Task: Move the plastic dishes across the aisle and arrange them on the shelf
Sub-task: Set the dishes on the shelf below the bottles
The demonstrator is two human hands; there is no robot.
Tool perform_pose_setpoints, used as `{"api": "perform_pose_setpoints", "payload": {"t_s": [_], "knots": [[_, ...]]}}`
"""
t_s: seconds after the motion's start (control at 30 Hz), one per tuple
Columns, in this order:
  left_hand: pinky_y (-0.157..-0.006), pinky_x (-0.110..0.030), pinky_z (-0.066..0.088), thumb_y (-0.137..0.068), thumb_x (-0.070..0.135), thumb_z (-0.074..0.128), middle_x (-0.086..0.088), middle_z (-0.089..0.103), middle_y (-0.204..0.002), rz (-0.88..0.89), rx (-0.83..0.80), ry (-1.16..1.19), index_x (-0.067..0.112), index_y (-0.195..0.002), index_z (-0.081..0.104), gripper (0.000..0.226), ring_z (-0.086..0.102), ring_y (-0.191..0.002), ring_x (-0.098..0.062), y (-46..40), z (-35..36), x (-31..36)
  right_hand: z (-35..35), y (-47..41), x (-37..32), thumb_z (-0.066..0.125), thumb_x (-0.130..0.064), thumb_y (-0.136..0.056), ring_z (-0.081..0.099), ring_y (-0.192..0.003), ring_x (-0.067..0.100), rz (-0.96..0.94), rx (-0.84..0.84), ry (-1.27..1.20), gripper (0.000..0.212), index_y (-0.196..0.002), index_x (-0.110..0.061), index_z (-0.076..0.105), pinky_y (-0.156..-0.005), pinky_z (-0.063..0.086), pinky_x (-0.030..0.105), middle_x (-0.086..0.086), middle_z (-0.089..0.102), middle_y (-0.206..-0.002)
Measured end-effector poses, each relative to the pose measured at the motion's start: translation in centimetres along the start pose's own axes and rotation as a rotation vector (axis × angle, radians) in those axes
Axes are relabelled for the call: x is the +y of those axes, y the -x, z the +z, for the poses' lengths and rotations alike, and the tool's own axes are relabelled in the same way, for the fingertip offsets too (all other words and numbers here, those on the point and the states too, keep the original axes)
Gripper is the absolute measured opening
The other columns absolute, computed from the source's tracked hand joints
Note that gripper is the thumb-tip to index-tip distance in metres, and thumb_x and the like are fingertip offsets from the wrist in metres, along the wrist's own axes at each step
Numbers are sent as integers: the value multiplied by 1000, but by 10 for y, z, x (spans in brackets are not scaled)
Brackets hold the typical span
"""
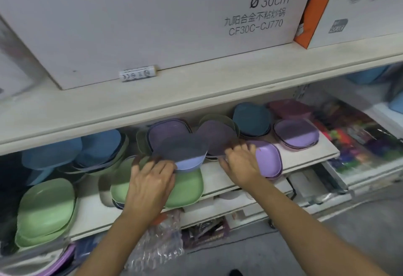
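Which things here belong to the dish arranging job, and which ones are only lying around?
Part of the job:
left hand on the pale blue dish
right hand by the lilac dish
green dishes
shelf

Just lying about:
white carton above
crumpled clear wrap on the floor

On the lower shelf (pixel 283 162), below the white carton (pixel 152 18): green dish stacks, 2 (pixel 46 208) (pixel 187 188); blue stacks, 2 (pixel 52 152) (pixel 100 146); teal stack, 1 (pixel 250 120); lilac dishes at right, 2 (pixel 296 133) (pixel 269 158); hands, 2 (pixel 150 185) (pixel 241 164).
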State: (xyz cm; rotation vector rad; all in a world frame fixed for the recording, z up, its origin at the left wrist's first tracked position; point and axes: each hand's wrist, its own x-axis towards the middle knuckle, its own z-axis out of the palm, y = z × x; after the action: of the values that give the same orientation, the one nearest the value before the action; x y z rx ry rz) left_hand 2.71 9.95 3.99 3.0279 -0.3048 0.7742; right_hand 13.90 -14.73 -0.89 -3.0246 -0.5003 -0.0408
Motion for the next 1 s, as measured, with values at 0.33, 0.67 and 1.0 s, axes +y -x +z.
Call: {"api": "perform_pose_setpoints", "payload": {"t_s": [0.33,0.67,1.0], "knots": [[-98,-56,40,-91,19,60,0,74,-97,-229,-37,-129,16,-95,69,10,66,-105,-30,18,-26,24,9,-35,-9,71,-12,-76,61,-101,33,-266,-68,258,28,-103,-18,73,-92,45,44,12,65,-106],[-100,-57,39,-90,17,59,0,74,-94,-315,-20,-176,15,-96,69,12,67,-106,-30,27,-27,47,-2,-35,12,84,-9,-48,56,-85,32,-503,73,337,59,-101,-28,70,-81,33,41,6,60,-89],[-100,-56,38,-89,13,59,0,73,-92,-304,-49,-214,14,-97,70,13,67,-105,-30,22,-13,58,3,-45,4,78,-5,-45,55,-78,32,-397,62,406,33,-75,-15,68,-72,33,39,10,57,-86]]}}
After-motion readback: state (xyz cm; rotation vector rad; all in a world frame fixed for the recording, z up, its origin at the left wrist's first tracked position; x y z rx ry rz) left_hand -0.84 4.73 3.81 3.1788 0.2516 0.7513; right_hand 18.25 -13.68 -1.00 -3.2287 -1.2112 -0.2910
